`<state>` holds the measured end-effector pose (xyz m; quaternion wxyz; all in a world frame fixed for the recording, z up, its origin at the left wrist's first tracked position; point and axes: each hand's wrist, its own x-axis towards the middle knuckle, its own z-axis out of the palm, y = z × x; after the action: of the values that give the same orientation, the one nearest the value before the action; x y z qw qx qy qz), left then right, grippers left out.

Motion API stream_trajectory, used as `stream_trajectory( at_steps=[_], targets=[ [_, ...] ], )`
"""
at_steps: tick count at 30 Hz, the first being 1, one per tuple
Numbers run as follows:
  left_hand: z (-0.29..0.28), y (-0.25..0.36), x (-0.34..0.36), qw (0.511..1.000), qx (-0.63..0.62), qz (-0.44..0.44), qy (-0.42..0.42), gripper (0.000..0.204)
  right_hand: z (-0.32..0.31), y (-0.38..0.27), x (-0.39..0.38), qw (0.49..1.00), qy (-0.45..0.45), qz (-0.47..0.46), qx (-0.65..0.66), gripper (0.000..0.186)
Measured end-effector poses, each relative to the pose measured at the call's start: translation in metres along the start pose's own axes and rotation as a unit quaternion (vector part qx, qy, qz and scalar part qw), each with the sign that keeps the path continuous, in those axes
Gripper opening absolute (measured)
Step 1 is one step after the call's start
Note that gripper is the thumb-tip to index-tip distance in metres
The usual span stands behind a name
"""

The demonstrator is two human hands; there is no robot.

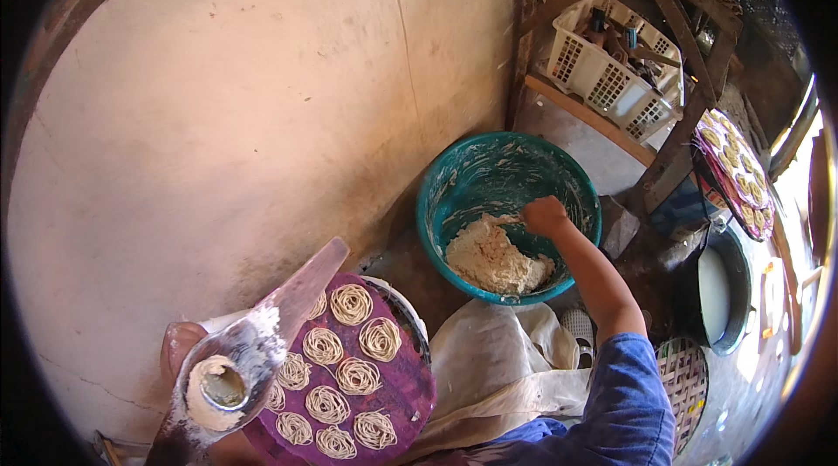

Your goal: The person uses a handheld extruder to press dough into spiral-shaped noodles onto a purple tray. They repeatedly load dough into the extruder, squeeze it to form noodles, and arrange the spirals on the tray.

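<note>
My right hand (546, 216) is closed in a fist inside a green basin (434, 250), at the edge of a pale lump of dough (491, 256). A short dough-coated piece juts from its fingers; I cannot make out what it is. At lower left, a dark wooden press (301, 283) dusted with flour tilts upward. Dough rings its round metal-lined hole (224, 386). Behind it shows a brownish rounded shape, possibly my left hand (178, 346), its fingers hidden. Beneath the press, a round purple tray (403, 387) carries several coiled noodle nests (357, 375).
A cream cloth (489, 348) drapes between tray and basin. A white plastic crate (602, 82) of odds and ends sits on a wooden frame at upper right. Farther right are a second tray of nests (738, 165), a bucket of whitish liquid (717, 291) and a woven basket (685, 379).
</note>
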<state>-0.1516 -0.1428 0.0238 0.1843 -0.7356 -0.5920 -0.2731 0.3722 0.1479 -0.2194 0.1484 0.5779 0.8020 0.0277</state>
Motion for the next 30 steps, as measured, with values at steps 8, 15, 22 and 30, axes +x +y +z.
stream_trajectory(
  at_steps=[8, 15, 22, 30],
  targets=[
    [0.000, -0.003, -0.009, 1.000, 0.001, -0.001, 0.001, 0.034, -0.035, -0.062, 0.014, 0.996, -0.001, -0.076, -0.043, 0.020],
    [-0.010, -0.002, -0.012, 1.000, 0.005, 0.013, 0.020, 0.034, -0.049, -0.091, -0.059, 0.995, 0.012, -0.078, 0.060, 0.021],
    [-0.010, 0.027, 0.011, 0.993, 0.049, 0.090, 0.053, 0.030, -0.154, -0.027, -0.183, 0.964, 0.088, 0.008, 0.250, 0.024],
    [0.025, 0.071, 0.060, 0.982, -0.102, 0.159, 0.023, 0.029, -0.296, -0.058, -0.249, 0.861, -0.040, -0.184, 0.472, 0.027]
  ],
)
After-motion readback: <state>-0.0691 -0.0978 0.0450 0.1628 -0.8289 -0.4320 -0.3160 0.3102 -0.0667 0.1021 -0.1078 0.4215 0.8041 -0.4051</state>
